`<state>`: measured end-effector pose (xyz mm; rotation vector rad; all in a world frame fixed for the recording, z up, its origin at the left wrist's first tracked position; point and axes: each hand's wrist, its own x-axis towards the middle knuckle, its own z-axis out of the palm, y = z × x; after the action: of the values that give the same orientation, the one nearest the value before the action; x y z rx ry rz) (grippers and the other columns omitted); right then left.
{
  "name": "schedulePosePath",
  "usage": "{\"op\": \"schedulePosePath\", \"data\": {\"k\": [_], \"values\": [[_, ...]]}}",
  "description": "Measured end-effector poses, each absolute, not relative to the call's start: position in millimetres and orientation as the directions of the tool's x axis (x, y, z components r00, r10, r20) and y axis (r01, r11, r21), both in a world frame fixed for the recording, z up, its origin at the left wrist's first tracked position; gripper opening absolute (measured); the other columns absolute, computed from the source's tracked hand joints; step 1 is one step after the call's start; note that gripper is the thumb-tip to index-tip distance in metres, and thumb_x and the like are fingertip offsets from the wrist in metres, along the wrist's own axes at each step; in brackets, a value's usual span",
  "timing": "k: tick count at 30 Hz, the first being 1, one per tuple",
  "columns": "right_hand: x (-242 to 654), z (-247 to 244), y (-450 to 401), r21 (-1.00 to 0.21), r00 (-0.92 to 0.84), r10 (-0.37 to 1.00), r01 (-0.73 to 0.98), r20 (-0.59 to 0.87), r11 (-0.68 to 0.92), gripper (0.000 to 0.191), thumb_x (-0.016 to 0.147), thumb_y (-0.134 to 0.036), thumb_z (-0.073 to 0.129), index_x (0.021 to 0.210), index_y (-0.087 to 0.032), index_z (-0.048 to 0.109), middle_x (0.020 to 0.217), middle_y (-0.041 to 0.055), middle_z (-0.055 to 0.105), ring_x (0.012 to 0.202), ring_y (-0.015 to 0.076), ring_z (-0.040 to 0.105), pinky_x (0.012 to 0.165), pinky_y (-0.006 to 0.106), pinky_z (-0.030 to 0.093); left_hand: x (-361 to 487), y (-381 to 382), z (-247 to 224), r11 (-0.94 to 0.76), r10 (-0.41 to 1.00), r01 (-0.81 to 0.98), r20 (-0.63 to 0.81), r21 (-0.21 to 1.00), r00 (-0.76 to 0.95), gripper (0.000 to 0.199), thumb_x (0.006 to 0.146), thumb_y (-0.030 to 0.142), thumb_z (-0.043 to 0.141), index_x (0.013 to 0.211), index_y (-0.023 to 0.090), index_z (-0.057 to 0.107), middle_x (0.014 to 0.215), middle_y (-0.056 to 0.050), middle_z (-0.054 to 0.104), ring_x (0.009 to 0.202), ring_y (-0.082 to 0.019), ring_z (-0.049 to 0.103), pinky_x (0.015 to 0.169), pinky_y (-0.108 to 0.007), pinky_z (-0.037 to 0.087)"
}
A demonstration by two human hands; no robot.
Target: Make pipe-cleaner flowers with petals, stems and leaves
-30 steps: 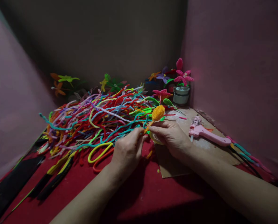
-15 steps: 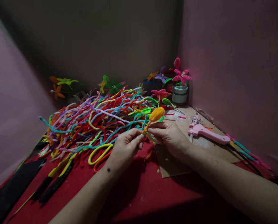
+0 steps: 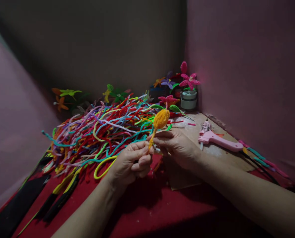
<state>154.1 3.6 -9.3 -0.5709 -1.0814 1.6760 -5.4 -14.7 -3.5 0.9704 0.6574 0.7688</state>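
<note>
An orange-yellow pipe-cleaner flower bud (image 3: 161,119) stands nearly upright above my fingertips, its twisted stem running down between both hands. My left hand (image 3: 135,159) pinches the lower end of that stem, its other fingers curled in. Just above, my right hand (image 3: 176,144) grips the stem between thumb and forefinger from the right. The stem's lowest tip is partly hidden by my left fingers. Behind the hands lies a big tangle of colourful pipe cleaners (image 3: 95,132).
A pink glue gun (image 3: 219,140) lies on a cardboard sheet (image 3: 234,160) to the right. Yellow-and-black pliers (image 3: 60,195) rest on the red cloth (image 3: 147,215) at left. A pink pipe-cleaner flower (image 3: 189,81) stands by a grey-green container (image 3: 188,100) at the back.
The bud has swung more upright and shifted slightly left. My left hand has turned, its fingers curling further below the stem. Both hands still pinch the stem.
</note>
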Motion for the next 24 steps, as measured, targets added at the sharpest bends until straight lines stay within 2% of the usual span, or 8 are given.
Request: {"op": "schedulePosePath", "data": {"k": [3,5,8,10,12,16,20,24], "values": [[152,-8,3,-0.843,-0.312,0.945,-0.530,0.100,-0.086,0.009,0.060,-0.019,0.073,0.062,-0.015,0.066,0.056,-0.0023,0.057,0.051,0.0073,0.044,0.049,0.023,0.032,-1,-17,-3,0.218,0.893,-0.165,-0.128,0.962,0.432,0.016,0.081,0.031,0.053,0.077,0.016,0.057,0.048,0.008,0.038,0.035,-0.002,0.020,0.035,-0.014,0.020],[151,-11,3,-0.838,-0.261,0.960,-0.542,0.100,-0.060,0.009,0.059,-0.018,0.074,0.063,-0.016,0.067,0.059,-0.0021,0.060,0.056,0.0086,0.049,0.056,0.025,0.038,3,-20,-4,0.005,0.968,0.017,-0.009,1.000,0.252,0.016,0.079,0.033,0.057,0.081,0.018,0.058,0.053,0.005,0.045,0.040,-0.004,0.032,0.039,-0.015,0.027],[150,-17,4,-0.836,-0.212,0.968,-0.549,0.135,-0.004,0.010,0.058,-0.018,0.074,0.066,-0.017,0.069,0.069,-0.0001,0.064,0.067,0.0107,0.054,0.067,0.027,0.041,7,-24,-8,-0.303,0.953,0.368,0.285,0.879,0.103,0.012,0.077,0.029,0.060,0.084,0.020,0.061,0.059,0.003,0.051,0.049,-0.007,0.042,0.048,-0.018,0.034],[150,-19,4,-0.851,-0.227,0.961,-0.525,0.158,0.016,0.008,0.062,-0.020,0.072,0.069,-0.017,0.069,0.069,-0.0001,0.063,0.065,0.0099,0.052,0.064,0.026,0.039,7,-26,-11,-0.400,0.907,0.494,0.411,0.772,0.092,0.009,0.080,0.026,0.055,0.083,0.020,0.061,0.059,0.003,0.051,0.050,-0.007,0.042,0.050,-0.019,0.035],[151,-19,3,-0.883,-0.262,0.948,-0.467,0.180,0.039,0.008,0.068,-0.024,0.067,0.069,-0.016,0.069,0.064,-0.0005,0.060,0.057,0.0080,0.046,0.053,0.024,0.033,6,-26,-12,-0.408,0.899,0.527,0.428,0.745,0.091,0.011,0.082,0.026,0.051,0.082,0.020,0.061,0.058,0.004,0.049,0.050,-0.007,0.041,0.051,-0.018,0.035],[152,-13,1,-0.923,-0.291,0.943,-0.384,0.162,0.040,0.015,0.072,-0.026,0.060,0.065,-0.013,0.064,0.057,-0.0022,0.052,0.047,0.0062,0.035,0.045,0.023,0.023,8,-24,-12,-0.346,0.933,0.462,0.351,0.816,0.079,0.014,0.084,0.027,0.049,0.081,0.019,0.060,0.057,0.004,0.046,0.048,-0.007,0.039,0.048,-0.018,0.033],[151,-11,0,-0.917,-0.303,0.947,-0.397,0.103,-0.028,0.012,0.069,-0.023,0.061,0.065,-0.012,0.061,0.049,-0.0048,0.044,0.044,0.0058,0.032,0.046,0.023,0.023,10,-23,-12,-0.339,0.936,0.433,0.346,0.835,0.065,0.014,0.083,0.026,0.050,0.080,0.017,0.060,0.057,0.005,0.046,0.048,-0.006,0.038,0.046,-0.017,0.032],[151,-15,2,-0.864,-0.300,0.952,-0.494,0.067,-0.095,0.010,0.063,-0.018,0.067,0.067,-0.013,0.059,0.055,-0.0044,0.049,0.047,0.0057,0.039,0.048,0.022,0.027,10,-25,-12,-0.371,0.922,0.470,0.378,0.801,0.085,0.013,0.084,0.024,0.049,0.079,0.017,0.059,0.056,0.005,0.044,0.050,-0.006,0.039,0.048,-0.016,0.033]]}}
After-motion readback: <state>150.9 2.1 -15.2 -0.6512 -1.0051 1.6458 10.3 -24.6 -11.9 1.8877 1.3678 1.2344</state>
